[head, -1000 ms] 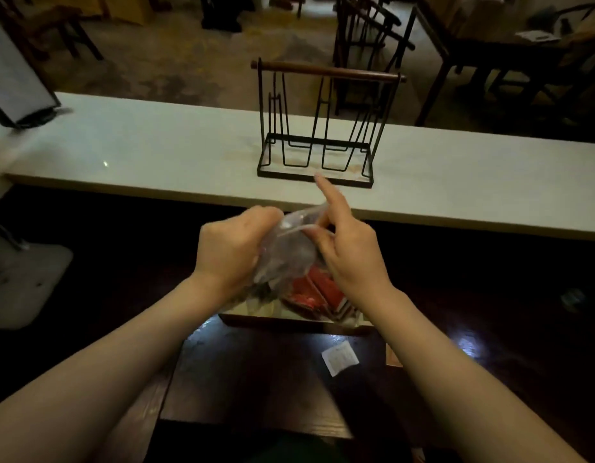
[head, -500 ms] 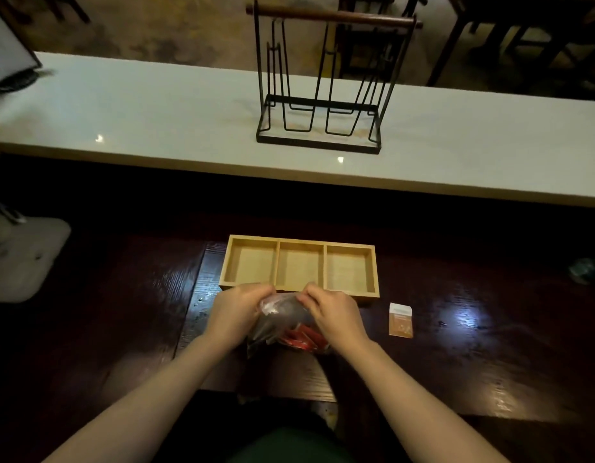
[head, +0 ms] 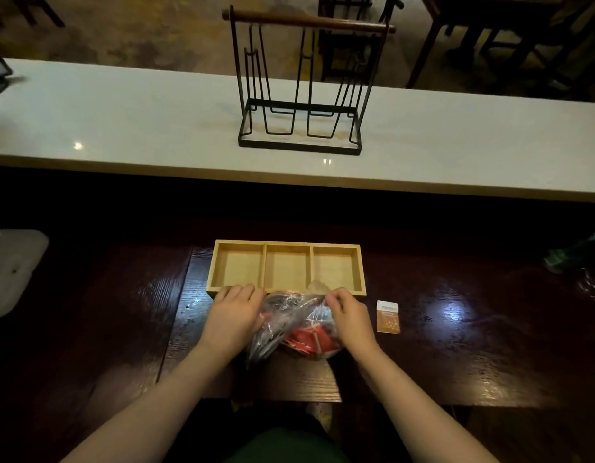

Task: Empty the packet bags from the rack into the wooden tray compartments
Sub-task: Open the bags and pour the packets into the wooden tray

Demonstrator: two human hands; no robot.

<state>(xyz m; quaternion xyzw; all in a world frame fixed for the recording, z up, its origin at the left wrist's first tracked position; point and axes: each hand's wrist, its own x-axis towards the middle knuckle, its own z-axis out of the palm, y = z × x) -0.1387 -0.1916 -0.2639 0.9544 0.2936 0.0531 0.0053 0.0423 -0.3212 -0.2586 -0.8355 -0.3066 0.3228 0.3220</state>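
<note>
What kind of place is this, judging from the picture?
Probably a cafe or restaurant: a long white counter runs across, dark chairs and tables stand beyond it, and a wooden tray for packets sits on the dark table.

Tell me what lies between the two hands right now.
In the head view, only the clear plastic bag with red packets lies between the left hand and right hand; both grip it.

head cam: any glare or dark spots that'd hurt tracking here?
Head view: glare patches on the dark table right of the loose packet; specular glints on the white counter; the clear bag shines between both hands; the band under the counter is near black; wide-angle bowing at the edges.
</note>
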